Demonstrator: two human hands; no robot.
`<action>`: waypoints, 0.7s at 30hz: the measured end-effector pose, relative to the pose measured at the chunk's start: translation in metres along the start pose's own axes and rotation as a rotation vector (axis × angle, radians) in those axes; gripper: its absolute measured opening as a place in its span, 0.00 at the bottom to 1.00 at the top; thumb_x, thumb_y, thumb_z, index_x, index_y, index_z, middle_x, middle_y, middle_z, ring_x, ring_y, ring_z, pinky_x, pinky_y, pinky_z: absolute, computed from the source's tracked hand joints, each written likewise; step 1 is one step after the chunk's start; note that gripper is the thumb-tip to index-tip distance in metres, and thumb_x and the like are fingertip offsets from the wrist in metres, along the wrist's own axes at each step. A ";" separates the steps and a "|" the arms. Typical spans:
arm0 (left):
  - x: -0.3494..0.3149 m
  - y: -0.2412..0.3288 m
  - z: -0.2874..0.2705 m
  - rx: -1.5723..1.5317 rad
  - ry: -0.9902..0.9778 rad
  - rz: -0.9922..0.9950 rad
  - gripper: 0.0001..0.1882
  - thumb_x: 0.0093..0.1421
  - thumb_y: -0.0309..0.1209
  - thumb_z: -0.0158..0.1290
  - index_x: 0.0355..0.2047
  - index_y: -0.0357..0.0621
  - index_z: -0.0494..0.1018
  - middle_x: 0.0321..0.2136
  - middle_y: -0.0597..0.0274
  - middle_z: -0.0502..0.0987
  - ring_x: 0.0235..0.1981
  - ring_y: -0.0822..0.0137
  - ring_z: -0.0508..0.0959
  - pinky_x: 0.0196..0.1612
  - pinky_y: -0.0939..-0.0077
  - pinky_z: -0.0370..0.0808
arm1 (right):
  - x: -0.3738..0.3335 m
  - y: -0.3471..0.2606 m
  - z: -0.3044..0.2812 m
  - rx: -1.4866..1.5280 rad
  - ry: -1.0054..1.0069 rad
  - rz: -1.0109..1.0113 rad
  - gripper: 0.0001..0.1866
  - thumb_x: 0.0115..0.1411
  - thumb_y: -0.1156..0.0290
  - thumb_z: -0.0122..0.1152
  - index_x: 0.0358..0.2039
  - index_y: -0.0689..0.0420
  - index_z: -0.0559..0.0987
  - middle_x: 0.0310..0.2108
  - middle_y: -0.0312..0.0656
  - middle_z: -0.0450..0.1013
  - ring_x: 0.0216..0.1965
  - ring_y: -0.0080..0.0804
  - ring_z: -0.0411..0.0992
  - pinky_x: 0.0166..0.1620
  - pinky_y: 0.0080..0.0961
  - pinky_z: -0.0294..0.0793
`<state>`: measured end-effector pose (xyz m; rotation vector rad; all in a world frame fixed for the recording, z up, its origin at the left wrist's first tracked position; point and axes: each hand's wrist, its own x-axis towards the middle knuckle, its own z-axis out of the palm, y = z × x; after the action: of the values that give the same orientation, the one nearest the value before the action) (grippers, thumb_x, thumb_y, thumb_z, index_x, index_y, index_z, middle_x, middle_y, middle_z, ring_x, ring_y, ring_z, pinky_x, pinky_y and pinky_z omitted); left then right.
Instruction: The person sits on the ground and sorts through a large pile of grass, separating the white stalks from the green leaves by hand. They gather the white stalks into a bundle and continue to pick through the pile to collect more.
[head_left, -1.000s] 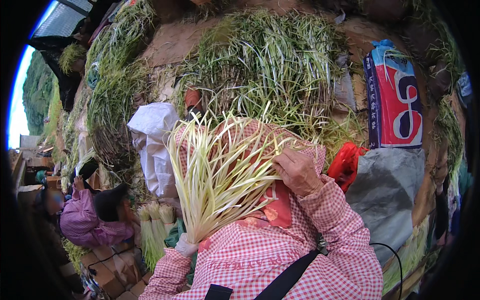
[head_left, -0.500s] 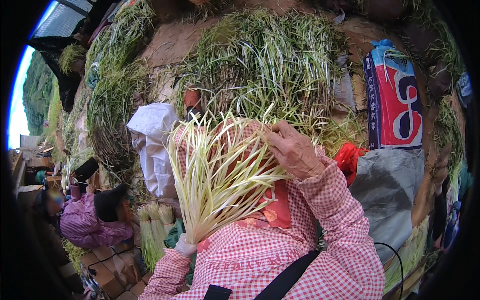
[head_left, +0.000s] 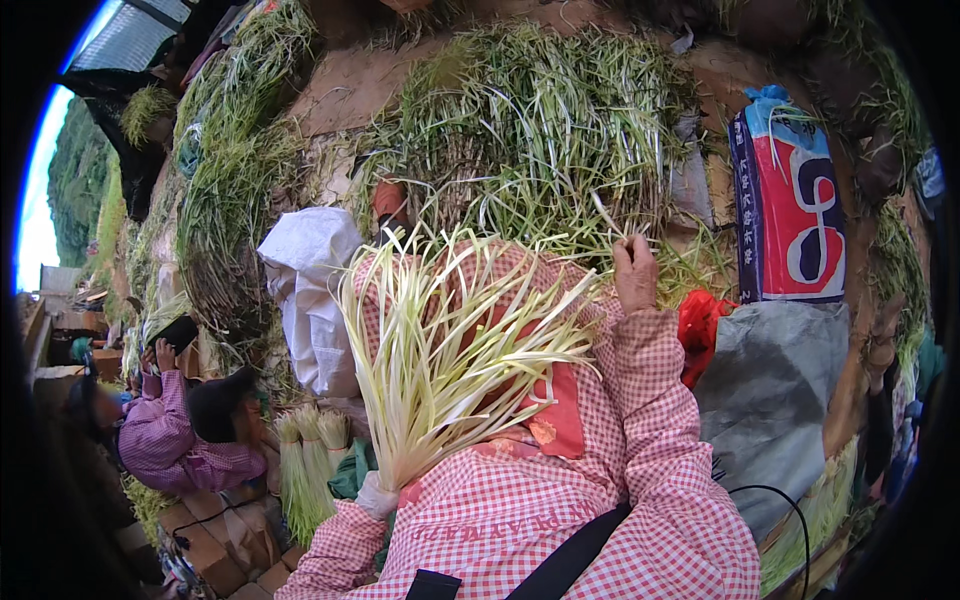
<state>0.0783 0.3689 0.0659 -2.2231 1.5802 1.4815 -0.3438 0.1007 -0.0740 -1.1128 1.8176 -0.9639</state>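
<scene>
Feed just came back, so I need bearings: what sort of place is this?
Probably an open-air vegetable sorting spot: a big heap of green stalks, tied bunches standing on the ground, and another person working nearby.

Fanned stalk bundle [head_left: 450,350] blocking centre; green pile [head_left: 540,130] crowding 12 o'clock; printed sack [head_left: 790,200] walling 2 o'clock; white bag [head_left: 315,290] closing 9 o'clock; gap opening beside right hand [head_left: 635,275].

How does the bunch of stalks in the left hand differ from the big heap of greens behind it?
The bunch of stalks is pale yellow-white; the heap of greens is mostly green. The bunch is gathered at its base in the left hand and fans upward; the heap lies loose and tangled. The bunch is small; the heap is far wider. The right hand pinches one stalk at the heap's edge. Both are long, thin stalks.
</scene>
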 end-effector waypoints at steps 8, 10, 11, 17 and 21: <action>0.002 0.027 -0.007 -0.042 -0.046 -0.114 0.23 0.57 0.44 0.57 0.48 0.46 0.75 0.42 0.52 0.79 0.44 0.54 0.79 0.44 0.70 0.74 | -0.032 -0.052 -0.063 -0.533 -0.238 -0.233 0.15 0.55 0.63 0.62 0.39 0.59 0.76 0.28 0.46 0.75 0.33 0.49 0.75 0.36 0.39 0.72; 0.004 0.018 -0.005 -0.074 -0.034 -0.045 0.22 0.57 0.44 0.57 0.48 0.46 0.75 0.42 0.52 0.79 0.44 0.54 0.79 0.44 0.70 0.74 | -0.037 -0.077 -0.052 -0.394 -0.239 -0.292 0.14 0.57 0.63 0.61 0.40 0.58 0.76 0.30 0.46 0.76 0.33 0.47 0.75 0.36 0.38 0.73; 0.005 0.011 -0.003 -0.090 -0.029 -0.009 0.22 0.57 0.44 0.57 0.48 0.46 0.75 0.41 0.52 0.79 0.44 0.54 0.79 0.43 0.70 0.74 | -0.039 -0.087 -0.044 -0.325 -0.237 -0.321 0.14 0.57 0.63 0.60 0.40 0.58 0.76 0.31 0.46 0.76 0.33 0.46 0.75 0.36 0.38 0.74; 0.009 0.001 -0.004 -0.023 -0.053 -0.060 0.22 0.57 0.44 0.57 0.48 0.46 0.75 0.42 0.51 0.79 0.44 0.54 0.79 0.43 0.69 0.74 | -0.040 -0.091 0.026 -0.412 -0.303 -0.738 0.12 0.60 0.67 0.57 0.42 0.59 0.73 0.33 0.45 0.74 0.32 0.45 0.74 0.36 0.35 0.75; 0.006 -0.010 0.001 -0.001 -0.053 -0.111 0.21 0.57 0.44 0.56 0.48 0.47 0.75 0.42 0.50 0.79 0.44 0.53 0.78 0.44 0.68 0.74 | -0.008 -0.043 0.031 -0.349 -0.125 -0.485 0.10 0.60 0.66 0.56 0.32 0.60 0.72 0.26 0.45 0.70 0.25 0.41 0.71 0.28 0.36 0.72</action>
<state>0.0852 0.3694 0.0568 -2.2133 1.4166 1.4975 -0.2999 0.0879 -0.0466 -1.8472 1.6844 -0.8311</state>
